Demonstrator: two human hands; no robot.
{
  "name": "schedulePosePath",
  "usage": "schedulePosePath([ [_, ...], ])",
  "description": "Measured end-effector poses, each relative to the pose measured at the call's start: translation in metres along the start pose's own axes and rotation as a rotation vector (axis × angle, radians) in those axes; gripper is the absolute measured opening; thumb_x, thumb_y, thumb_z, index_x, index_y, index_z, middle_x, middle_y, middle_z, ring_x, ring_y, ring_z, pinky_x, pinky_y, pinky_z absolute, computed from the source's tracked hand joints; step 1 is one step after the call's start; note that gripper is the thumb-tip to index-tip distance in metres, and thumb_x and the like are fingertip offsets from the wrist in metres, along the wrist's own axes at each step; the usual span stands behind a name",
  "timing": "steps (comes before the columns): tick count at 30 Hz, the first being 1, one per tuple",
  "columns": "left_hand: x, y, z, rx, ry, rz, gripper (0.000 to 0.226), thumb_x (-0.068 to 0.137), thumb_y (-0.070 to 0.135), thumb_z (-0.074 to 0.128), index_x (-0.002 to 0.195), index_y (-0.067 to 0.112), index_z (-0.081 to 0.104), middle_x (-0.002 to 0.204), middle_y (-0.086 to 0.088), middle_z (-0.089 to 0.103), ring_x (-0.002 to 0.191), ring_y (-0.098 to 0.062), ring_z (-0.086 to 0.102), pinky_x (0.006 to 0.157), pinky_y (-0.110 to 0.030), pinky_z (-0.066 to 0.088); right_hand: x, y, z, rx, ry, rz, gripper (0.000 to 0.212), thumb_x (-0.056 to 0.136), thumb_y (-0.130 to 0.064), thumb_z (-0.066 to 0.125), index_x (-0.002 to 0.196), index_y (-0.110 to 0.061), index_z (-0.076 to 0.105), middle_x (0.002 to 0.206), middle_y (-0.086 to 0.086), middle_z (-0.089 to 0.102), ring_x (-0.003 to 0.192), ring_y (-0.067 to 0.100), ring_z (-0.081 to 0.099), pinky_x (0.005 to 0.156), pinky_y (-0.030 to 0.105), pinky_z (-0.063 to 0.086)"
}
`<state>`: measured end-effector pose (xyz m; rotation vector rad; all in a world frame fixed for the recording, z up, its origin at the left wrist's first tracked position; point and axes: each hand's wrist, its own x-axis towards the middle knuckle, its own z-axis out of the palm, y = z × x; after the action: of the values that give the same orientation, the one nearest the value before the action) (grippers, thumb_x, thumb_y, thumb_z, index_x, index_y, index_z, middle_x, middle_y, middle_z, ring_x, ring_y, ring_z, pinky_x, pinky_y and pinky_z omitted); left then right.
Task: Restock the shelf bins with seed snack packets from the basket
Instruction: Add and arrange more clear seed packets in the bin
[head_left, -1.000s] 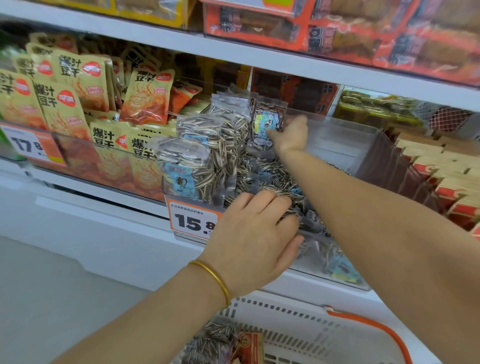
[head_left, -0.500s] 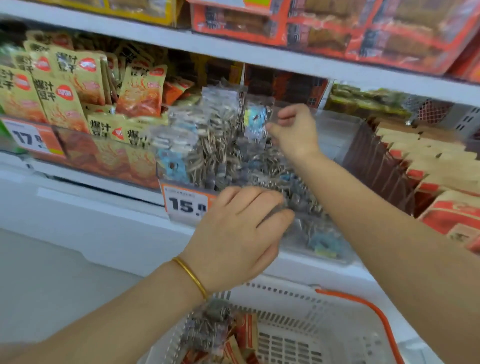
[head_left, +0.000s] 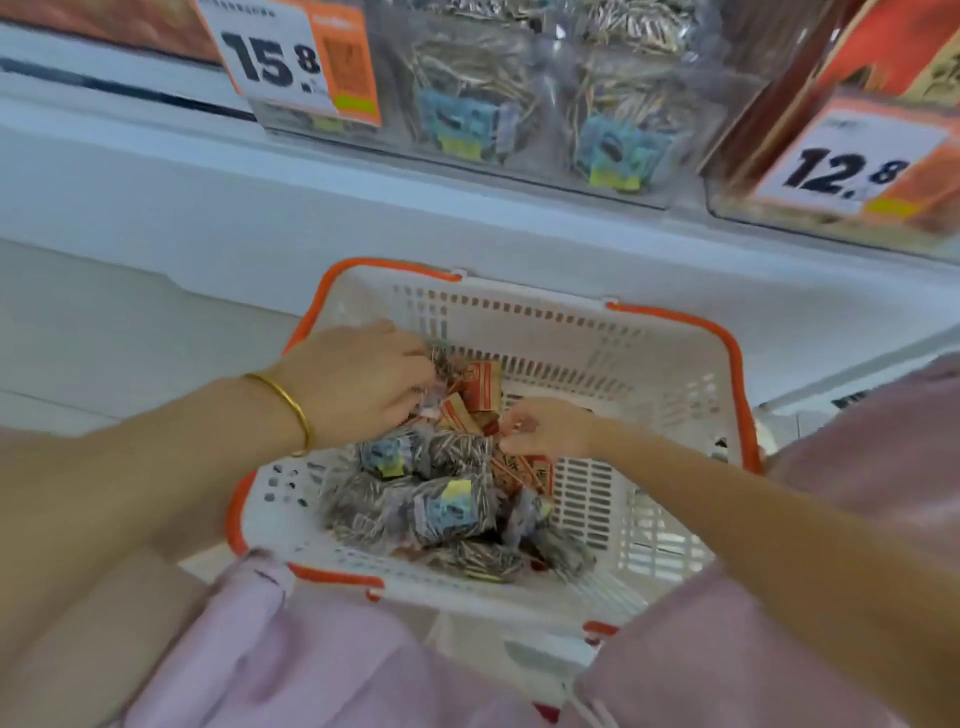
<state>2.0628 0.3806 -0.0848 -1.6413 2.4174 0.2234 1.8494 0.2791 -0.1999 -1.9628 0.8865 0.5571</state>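
A white basket with an orange rim (head_left: 524, 319) stands on the floor below the shelf. Several clear sunflower seed packets (head_left: 447, 501) with blue labels lie in it, mixed with red-brown packets (head_left: 480, 384). My left hand (head_left: 358, 382), with a gold bangle at the wrist, is down in the basket's far left, fingers curled over a seed packet (head_left: 441, 361). My right hand (head_left: 545, 428) is at the basket's middle, fingertips pinched on the corner of a seed packet (head_left: 462, 452). The clear shelf bin (head_left: 545, 171) above holds more seed packets.
A 15.8 price tag (head_left: 291, 57) hangs on the seed bin's left front. To the right a second bin (head_left: 737, 156) with red boxes carries a 12.8 tag (head_left: 852, 161). The white shelf ledge (head_left: 311, 208) overhangs the basket. Pink clothing (head_left: 311, 654) fills the bottom.
Both hands have left the shelf bin and dropped into the basket. The view has tilted from the shelf down to the basket.
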Motion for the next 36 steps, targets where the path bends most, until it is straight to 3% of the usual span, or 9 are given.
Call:
schedulePosePath([
  [2,0.002,0.008,0.001,-0.037,-0.089,-0.046,0.033,0.098,0.034,0.033,0.127,0.028,0.049,0.128,0.007,0.047,0.111,-0.015,0.042,0.090,-0.033,0.044,0.006,0.011,0.021,-0.030,-0.188,0.001,0.051,0.084,-0.041,0.066,0.125,-0.017,0.050,0.118,-0.003,0.050,0.106,0.016,0.049,0.093,0.033,0.043],
  [4,0.008,0.013,0.004,-0.081,-0.116,-0.057,0.033,0.098,0.033,0.035,0.127,0.027,0.050,0.127,0.006,0.047,0.112,-0.015,0.040,0.090,-0.033,0.044,0.008,0.021,0.040,-0.149,-0.315,-0.040,0.048,0.073,-0.025,0.073,0.117,-0.015,0.054,0.115,0.002,0.054,0.100,0.017,0.052,0.085,0.035,0.047],
  [6,0.015,0.016,0.007,-0.084,-0.127,-0.049,0.032,0.098,0.033,0.035,0.123,0.025,0.052,0.122,0.004,0.049,0.111,-0.014,0.040,0.090,-0.034,0.044,0.010,0.032,0.055,-0.334,-0.295,-0.080,0.047,0.075,-0.006,0.068,0.119,-0.009,0.052,0.118,0.007,0.055,0.104,0.021,0.054,0.085,0.035,0.049],
  [10,0.026,0.018,0.006,-0.055,-0.166,-0.017,0.033,0.098,0.034,0.035,0.126,0.024,0.051,0.123,0.004,0.049,0.112,-0.014,0.043,0.092,-0.030,0.041,0.010,0.039,0.047,-0.575,-0.144,-0.160,0.022,0.081,-0.009,0.067,0.102,-0.013,0.060,0.105,0.005,0.061,0.097,0.023,0.059,0.075,0.030,0.047],
  [16,0.029,0.008,-0.003,-0.024,-0.216,-0.061,0.034,0.098,0.033,0.033,0.123,0.021,0.052,0.121,-0.001,0.050,0.110,-0.020,0.045,0.090,-0.039,0.045,-0.018,-0.001,-0.033,-0.259,-0.132,-0.226,0.020,0.089,-0.019,0.062,0.107,-0.012,0.066,0.099,-0.001,0.062,0.086,0.009,0.054,0.074,0.018,0.037],
  [21,0.031,0.008,-0.005,-0.025,-0.302,-0.101,0.036,0.098,0.034,0.034,0.129,0.023,0.049,0.127,-0.001,0.047,0.114,-0.023,0.045,0.092,-0.038,0.044,-0.006,-0.024,0.018,-0.063,-0.128,-0.234,0.025,0.097,-0.031,0.047,0.111,-0.013,0.057,0.102,-0.002,0.054,0.094,0.014,0.053,0.084,0.025,0.044],
  [25,0.029,0.009,-0.003,-0.039,-0.336,-0.124,0.036,0.098,0.034,0.034,0.128,0.021,0.050,0.125,-0.004,0.049,0.113,-0.024,0.046,0.092,-0.042,0.044,0.005,-0.022,0.059,0.011,-0.177,-0.175,0.024,0.099,-0.038,0.043,0.103,-0.014,0.046,0.088,-0.002,0.046,0.077,0.013,0.044,0.064,0.025,0.036],
  [32,0.026,0.009,0.000,-0.226,-0.382,-0.179,0.038,0.097,0.032,0.044,0.132,0.019,0.048,0.131,-0.003,0.048,0.118,-0.021,0.047,0.098,-0.036,0.041,-0.005,-0.020,0.046,0.090,-0.201,-0.204,0.032,0.090,-0.038,0.061,0.112,-0.015,0.054,0.096,-0.009,0.051,0.085,0.006,0.047,0.072,0.022,0.035],
  [36,0.029,0.012,0.003,-0.497,-0.504,-0.207,0.056,0.092,0.031,0.056,0.141,0.015,0.036,0.141,-0.001,0.042,0.125,-0.016,0.043,0.103,-0.028,0.036,-0.028,-0.037,0.006,0.166,-0.227,-0.236,0.032,0.088,-0.036,0.062,0.116,-0.021,0.058,0.117,-0.006,0.056,0.109,0.011,0.052,0.098,0.029,0.040],
])
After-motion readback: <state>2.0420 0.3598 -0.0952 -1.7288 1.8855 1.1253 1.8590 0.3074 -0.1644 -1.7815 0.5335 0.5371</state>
